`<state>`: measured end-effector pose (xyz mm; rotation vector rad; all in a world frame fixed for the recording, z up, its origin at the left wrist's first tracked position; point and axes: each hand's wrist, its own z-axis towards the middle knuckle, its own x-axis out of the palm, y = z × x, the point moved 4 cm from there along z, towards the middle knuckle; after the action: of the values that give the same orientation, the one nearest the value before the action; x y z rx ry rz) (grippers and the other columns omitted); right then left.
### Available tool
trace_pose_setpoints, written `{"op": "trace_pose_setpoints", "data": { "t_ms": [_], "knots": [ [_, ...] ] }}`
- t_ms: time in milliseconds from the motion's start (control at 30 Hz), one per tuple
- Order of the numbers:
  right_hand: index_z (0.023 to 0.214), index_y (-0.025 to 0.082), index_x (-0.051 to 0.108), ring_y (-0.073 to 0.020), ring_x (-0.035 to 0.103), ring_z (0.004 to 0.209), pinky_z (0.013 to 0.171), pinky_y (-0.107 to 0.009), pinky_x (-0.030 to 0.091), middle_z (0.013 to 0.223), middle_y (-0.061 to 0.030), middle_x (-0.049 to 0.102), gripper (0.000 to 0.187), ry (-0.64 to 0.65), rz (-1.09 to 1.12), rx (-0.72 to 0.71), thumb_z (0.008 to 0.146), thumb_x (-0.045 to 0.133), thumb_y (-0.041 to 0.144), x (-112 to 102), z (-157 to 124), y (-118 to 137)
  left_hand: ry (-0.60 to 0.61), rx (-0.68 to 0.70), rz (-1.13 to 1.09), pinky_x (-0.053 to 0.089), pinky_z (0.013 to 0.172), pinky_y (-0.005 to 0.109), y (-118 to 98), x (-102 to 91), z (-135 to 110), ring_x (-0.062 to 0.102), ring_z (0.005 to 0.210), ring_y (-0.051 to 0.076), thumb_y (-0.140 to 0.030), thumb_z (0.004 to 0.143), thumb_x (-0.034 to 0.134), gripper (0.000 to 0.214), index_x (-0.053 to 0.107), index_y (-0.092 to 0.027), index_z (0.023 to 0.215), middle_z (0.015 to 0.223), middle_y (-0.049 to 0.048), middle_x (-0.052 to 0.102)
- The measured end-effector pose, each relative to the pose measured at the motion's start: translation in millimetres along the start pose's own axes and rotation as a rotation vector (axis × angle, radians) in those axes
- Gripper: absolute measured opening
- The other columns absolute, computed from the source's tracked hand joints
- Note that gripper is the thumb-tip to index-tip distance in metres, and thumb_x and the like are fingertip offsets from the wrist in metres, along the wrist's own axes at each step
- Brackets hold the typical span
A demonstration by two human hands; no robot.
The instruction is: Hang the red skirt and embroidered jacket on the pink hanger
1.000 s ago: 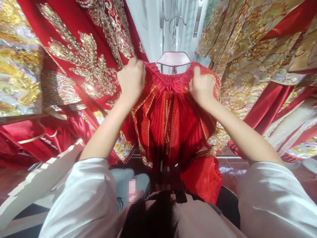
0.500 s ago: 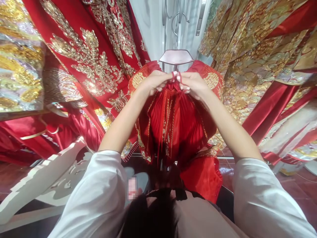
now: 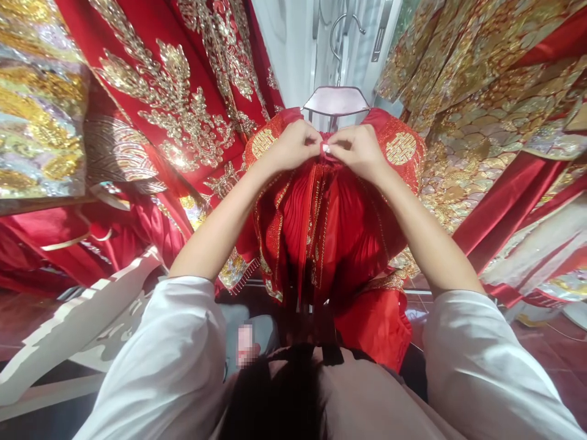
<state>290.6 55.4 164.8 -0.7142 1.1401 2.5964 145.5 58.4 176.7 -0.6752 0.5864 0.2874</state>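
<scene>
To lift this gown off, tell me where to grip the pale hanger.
Grip the pale hanger by its broad curved top, from the front: that part stands bare above the red gown, and the thin metal hook offers less to hold.

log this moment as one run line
left hand: pinching red collar tie | right hand: pinching same tie | garment: red pleated gown, gold-embroidered, on hanger

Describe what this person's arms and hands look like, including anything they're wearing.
The left sleeve and right sleeve are loose, glossy white, ending near the elbows. The left hand and right hand are bare, with no gloves, rings or watches showing.
</scene>
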Motion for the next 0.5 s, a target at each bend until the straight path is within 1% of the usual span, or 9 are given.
{"op": "trace_pose_setpoints", "data": {
  "t_ms": [67,133,167,233,300,333,400,433,500],
  "knots": [
    [0.061,0.019,0.059,-0.0187,0.061,0.083,0.075,-0.027,0.049,0.067,-0.0025,0.063,0.012,-0.061,-0.113,-0.019,0.071,0.066,0.019,-9.0,2.0,-6.6,-0.121,0.007,-0.042,0.039,0.058,0.027,3.0,-9.6,-0.5,0.053,0.077,0.021,-0.008,0.059,0.068,0.024,0.050,-0.020,0.050,0.064,0.0034,0.051],
    [0.062,0.019,0.055,-0.0221,0.060,0.092,0.083,-0.031,0.049,0.070,-0.0056,0.064,0.014,-0.126,-0.182,-0.005,0.072,0.065,0.018,-22.7,1.1,-19.7,-0.225,0.001,-0.061,0.040,0.057,0.029,9.8,-21.2,-2.5,0.051,0.082,0.025,-0.004,0.054,0.066,0.028,0.046,-0.022,0.047,0.065,0.0054,0.051],
    [0.062,0.020,0.054,-0.0237,0.060,0.096,0.087,-0.034,0.048,0.072,-0.0071,0.065,0.015,-0.160,-0.201,0.007,0.072,0.065,0.017,-30.2,-0.4,-27.3,-0.246,0.001,-0.054,0.040,0.056,0.030,13.4,-26.1,-3.4,0.051,0.083,0.026,-0.002,0.051,0.066,0.031,0.044,-0.023,0.046,0.064,0.0058,0.050],
    [0.061,0.019,0.052,-0.0264,0.058,0.103,0.093,-0.038,0.046,0.074,-0.0089,0.064,0.016,-0.221,-0.222,0.032,0.070,0.065,0.014,-43.3,-4.0,-41.0,-0.245,0.020,-0.015,0.038,0.054,0.031,18.7,-33.2,-4.4,0.049,0.081,0.027,0.001,0.047,0.065,0.035,0.041,-0.024,0.043,0.062,0.0058,0.047],
    [0.061,0.019,0.051,-0.0275,0.058,0.104,0.095,-0.039,0.046,0.074,-0.0086,0.064,0.017,-0.270,-0.206,0.051,0.069,0.065,0.012,-50.4,-6.6,-48.8,-0.232,0.052,0.008,0.037,0.053,0.030,19.2,-36.1,-3.8,0.049,0.078,0.025,0.001,0.047,0.066,0.034,0.044,-0.024,0.044,0.061,0.0050,0.048],
    [0.061,0.019,0.051,-0.0270,0.059,0.103,0.093,-0.038,0.047,0.074,-0.0080,0.063,0.018,-0.288,-0.174,0.059,0.069,0.065,0.011,-51.6,-7.3,-49.9,-0.232,0.060,0.001,0.037,0.053,0.029,17.8,-36.0,-3.1,0.049,0.075,0.023,0.000,0.049,0.068,0.032,0.046,-0.023,0.047,0.061,0.0043,0.049],
    [0.062,0.018,0.052,-0.0239,0.062,0.095,0.084,-0.035,0.052,0.071,-0.0063,0.063,0.016,-0.299,-0.049,0.089,0.071,0.065,0.013,-49.7,-7.2,-48.0,-0.217,0.031,-0.043,0.037,0.052,0.027,13.6,-31.9,-1.3,0.050,0.068,0.018,-0.004,0.056,0.069,0.026,0.051,-0.022,0.053,0.060,0.0023,0.052],
    [0.063,0.018,0.053,-0.0215,0.064,0.088,0.076,-0.032,0.054,0.070,-0.0052,0.063,0.015,-0.294,0.040,0.117,0.073,0.064,0.016,-47.6,-7.0,-45.8,-0.198,-0.016,-0.078,0.037,0.051,0.026,12.1,-27.9,-0.5,0.051,0.063,0.016,-0.006,0.061,0.069,0.022,0.053,-0.020,0.057,0.058,0.0014,0.053],
    [0.066,0.017,0.055,-0.0165,0.065,0.074,0.061,-0.025,0.054,0.068,-0.0033,0.063,0.015,-0.265,0.246,0.187,0.077,0.064,0.022,-41.7,-6.6,-39.8,-0.152,-0.139,-0.174,0.036,0.049,0.024,11.1,-17.7,0.2,0.052,0.054,0.013,-0.010,0.071,0.066,0.016,0.054,-0.017,0.063,0.055,0.0004,0.053]
  ]
}}
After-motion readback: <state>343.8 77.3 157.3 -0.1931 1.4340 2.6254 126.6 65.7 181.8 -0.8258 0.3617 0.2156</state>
